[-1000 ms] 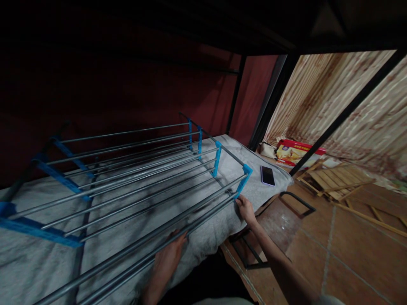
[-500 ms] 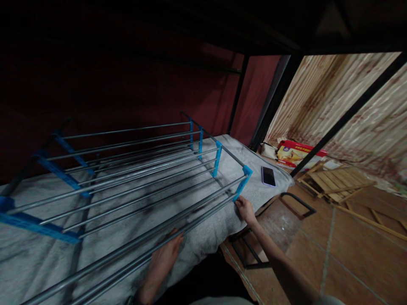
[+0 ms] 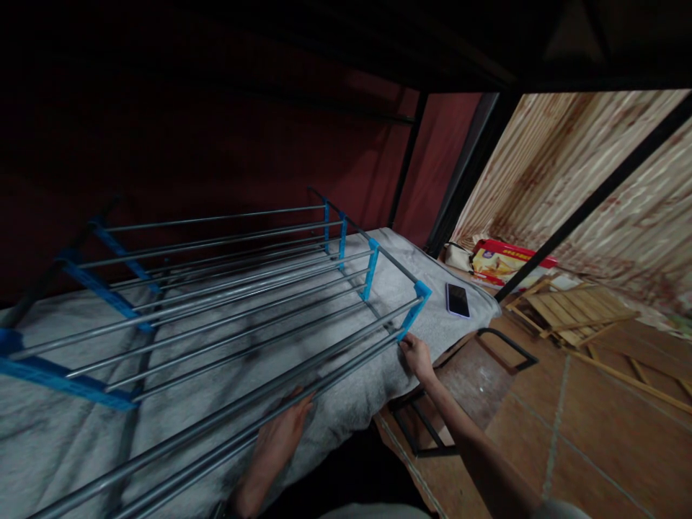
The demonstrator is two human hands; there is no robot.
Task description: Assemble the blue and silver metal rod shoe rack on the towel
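A shoe rack (image 3: 232, 301) of grey metal tubes and blue plastic brackets lies on its side on a grey blanket (image 3: 346, 418). At the near right corner, my right hand (image 3: 416, 357) is closed, its fingertips pinching the rack where the tube end meets the lower end of a blue bracket (image 3: 415, 311). My left hand (image 3: 284, 432) is at the nearest tubes, about midway along them. Its fingers curl around the lower tube and are partly hidden by it.
A phone (image 3: 458, 300) rests on the blanket beyond my right hand. Black bed-frame posts (image 3: 476, 166) rise at the right. On the tiled floor are a black-framed stool (image 3: 473, 396), folded wooden slats (image 3: 584, 311) and a red box (image 3: 502, 261) near a curtain (image 3: 610, 166).
Both hands keep their places on the rack. The view has shifted very slightly; nothing else has visibly moved.
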